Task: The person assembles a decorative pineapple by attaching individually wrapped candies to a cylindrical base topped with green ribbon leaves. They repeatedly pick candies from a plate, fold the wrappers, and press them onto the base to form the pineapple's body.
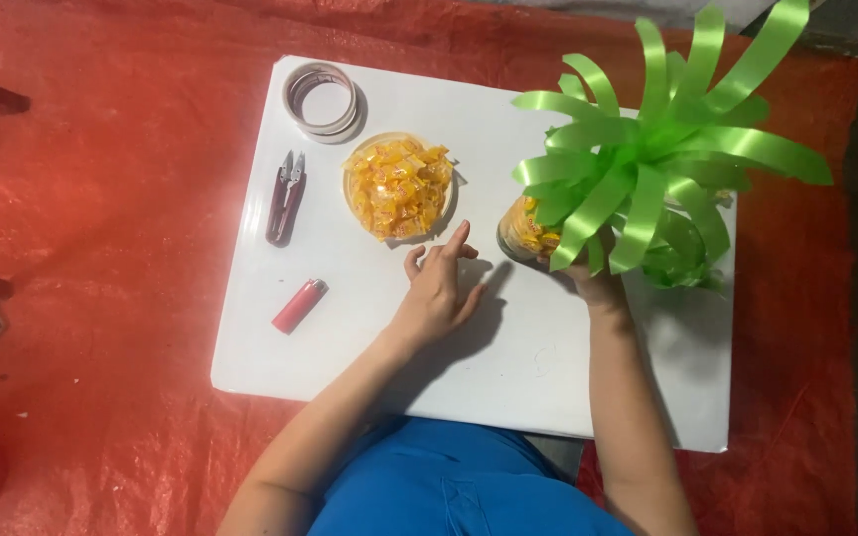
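My right hand [588, 280] grips the lower side of a jar-like object [526, 231] covered in yellow wrapped candies and topped with a big spray of green ribbon loops [652, 159]. The ribbons hide most of the object and my fingers. My left hand [437, 288] hovers over the white board [369, 337], fingers apart and empty, its index finger pointing toward a round dish of yellow wrapped candies [398, 186] just above it.
On the white board lie a roll of clear tape [323, 99], small thread snips [286, 197] and a red lighter [299, 305], all left of my hands. Red plastic sheeting [101, 199] covers the floor around the board.
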